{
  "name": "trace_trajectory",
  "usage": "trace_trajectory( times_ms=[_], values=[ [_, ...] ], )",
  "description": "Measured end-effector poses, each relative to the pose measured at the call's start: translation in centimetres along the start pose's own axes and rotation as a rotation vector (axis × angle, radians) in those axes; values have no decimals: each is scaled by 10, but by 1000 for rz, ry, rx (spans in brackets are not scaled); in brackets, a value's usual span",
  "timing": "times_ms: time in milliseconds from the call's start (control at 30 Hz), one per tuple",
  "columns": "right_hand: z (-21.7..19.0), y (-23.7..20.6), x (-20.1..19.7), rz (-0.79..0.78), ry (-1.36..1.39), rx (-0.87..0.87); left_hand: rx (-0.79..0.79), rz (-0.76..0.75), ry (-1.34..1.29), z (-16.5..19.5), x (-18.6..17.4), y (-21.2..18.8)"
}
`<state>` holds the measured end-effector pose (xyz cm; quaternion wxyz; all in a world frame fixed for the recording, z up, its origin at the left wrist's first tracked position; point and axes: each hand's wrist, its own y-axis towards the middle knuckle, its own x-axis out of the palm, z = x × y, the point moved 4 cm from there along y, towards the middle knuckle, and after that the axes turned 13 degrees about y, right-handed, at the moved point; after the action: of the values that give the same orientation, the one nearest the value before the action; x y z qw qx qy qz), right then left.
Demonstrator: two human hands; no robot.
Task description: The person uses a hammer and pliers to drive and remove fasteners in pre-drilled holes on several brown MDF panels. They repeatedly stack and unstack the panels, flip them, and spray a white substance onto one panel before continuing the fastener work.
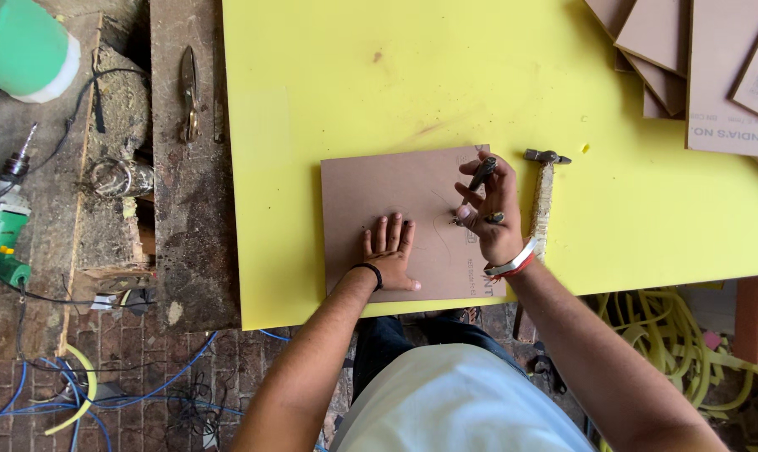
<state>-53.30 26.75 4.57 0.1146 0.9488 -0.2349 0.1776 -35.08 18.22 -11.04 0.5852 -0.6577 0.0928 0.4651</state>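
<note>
Brown board (400,201), mid-frame on the yellow counter (312,84), looks thin, stiff and light; left hand (389,255) presses it flat, fingers spread, while right hand (492,209) pinches a compass-like tool (478,177); best held by its edges.

We note a brown rectangular board (396,201) lying flat on yellow sheet; a dark metal compass (477,180) stands tilted on it.

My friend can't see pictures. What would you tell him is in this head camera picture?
Seen from above, a person's left hand presses flat on a brown board lying on a yellow table, while the right hand holds a compass-like metal tool with its tip on the board, where a faint curved line shows. A hammer lies beside the right hand.
</note>
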Motion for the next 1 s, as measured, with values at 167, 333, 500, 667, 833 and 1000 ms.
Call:
trace_trajectory(
  times_ms=[167, 333, 500, 667, 833, 1000],
  values=[
    [5, 8, -5, 76, -73, 33, -3, -38, 5, -1, -3, -1],
    [15, 81, -30, 246, 94, 29, -38, -1, 10, 3, -10, -8],
    [36, 148, -76, 581, 89, 314, -65, -14, 30, 7, -15, -12],
    [33, 155, -93, 731, 112, 476, -76, 20, 36, 8, -17, -16],
    [1, 100, -43, 128, 126, 318, -62, 15, 16, 5, -16, -15],
    [-10, 37, -7, -39, 4, 58, -56, 19, 24, 3, -14, -13]
  ],
)
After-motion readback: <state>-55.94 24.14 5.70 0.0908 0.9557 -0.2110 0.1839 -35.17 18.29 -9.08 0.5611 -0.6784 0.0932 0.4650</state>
